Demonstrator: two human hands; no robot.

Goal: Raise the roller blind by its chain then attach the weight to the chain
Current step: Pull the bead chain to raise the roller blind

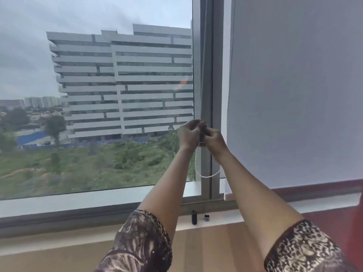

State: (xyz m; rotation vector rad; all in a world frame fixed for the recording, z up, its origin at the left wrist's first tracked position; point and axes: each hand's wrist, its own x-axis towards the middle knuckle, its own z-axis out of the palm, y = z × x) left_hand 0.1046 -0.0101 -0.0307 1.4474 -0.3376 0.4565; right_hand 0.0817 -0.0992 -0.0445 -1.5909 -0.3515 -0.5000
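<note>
A white bead chain [204,55] hangs down in front of the grey window post and loops below my hands [206,176]. My left hand [188,135] and my right hand [214,138] are pressed together on the chain at mid height, fingers closed around it. A small dark piece, perhaps the weight [202,143], shows between my palms. The blind over the left pane is out of sight above the frame. A second white roller blind [294,85] covers the right pane down to near the sill.
On the white window sill [78,203] stand a small black cylinder [194,217] and a small grey-black part [206,217]. A second bead chain [228,107] hangs along the right blind's edge. A wooden ledge lies below the sill.
</note>
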